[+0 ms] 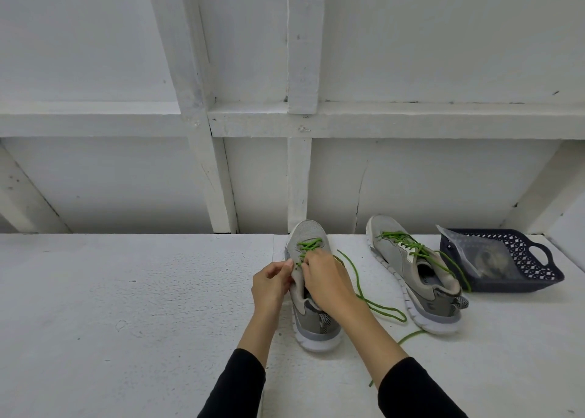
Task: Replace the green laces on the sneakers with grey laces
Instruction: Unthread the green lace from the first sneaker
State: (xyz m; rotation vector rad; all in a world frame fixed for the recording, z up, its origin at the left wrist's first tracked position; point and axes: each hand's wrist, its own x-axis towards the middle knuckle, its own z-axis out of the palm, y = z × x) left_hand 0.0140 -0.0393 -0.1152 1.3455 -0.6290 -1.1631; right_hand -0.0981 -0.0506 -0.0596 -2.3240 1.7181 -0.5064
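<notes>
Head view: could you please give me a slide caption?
Both hands unthread the green lace from the near sneaker; second sneaker and basket wait alongside.

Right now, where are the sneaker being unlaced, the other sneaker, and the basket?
Near sneaker [308,232]: head view, on its grey toe box.
Far sneaker [387,253]: head view, on its grey side panel.
Basket [552,273]: head view, on its dark right rim below the handle.

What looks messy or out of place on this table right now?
Only the loose green lace: pulled out of the upper eyelets of the near shoe, it trails across the table beside the other shoe. That fits unlacing. Both hands are at the eyelets. Nothing looks spilled or damaged.
</notes>
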